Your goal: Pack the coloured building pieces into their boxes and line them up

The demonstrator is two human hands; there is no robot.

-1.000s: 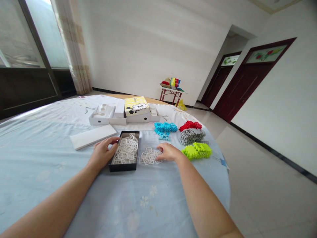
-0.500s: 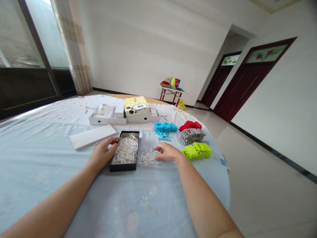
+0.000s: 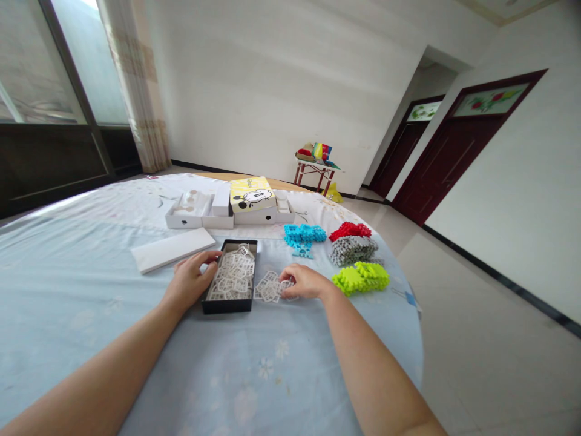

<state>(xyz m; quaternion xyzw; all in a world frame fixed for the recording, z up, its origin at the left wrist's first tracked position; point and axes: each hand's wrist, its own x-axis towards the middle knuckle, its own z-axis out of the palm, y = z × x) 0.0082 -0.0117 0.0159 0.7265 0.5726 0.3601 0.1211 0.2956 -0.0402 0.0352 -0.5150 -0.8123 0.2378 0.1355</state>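
Note:
A black open box [image 3: 227, 307] stands on the tablecloth, filled with thin white openwork plastic pieces [image 3: 233, 272]. My left hand [image 3: 194, 278] grips the box's left side, its fingertips at the rim. Just right of the box lies a small loose pile of the same white pieces [image 3: 267, 289]. Over the right end of that pile, my right hand [image 3: 305, 281] has its fingers bent down and pinched together on a white piece. The fingertips partly cover what they hold.
Blue [image 3: 304, 235], red [image 3: 349, 231], grey [image 3: 353, 250] and lime-green [image 3: 361, 278] interlocking pieces sit stacked at the right. A white lid [image 3: 173, 249] lies left of the box. White boxes [image 3: 220, 221] and a yellow cartoon box [image 3: 251, 195] stand behind. The round table's edge curves along the right.
My right hand has shifted slightly left and lower over the loose white pieces, its fingers closing further. My left hand stays at the black box. The view has drifted slightly.

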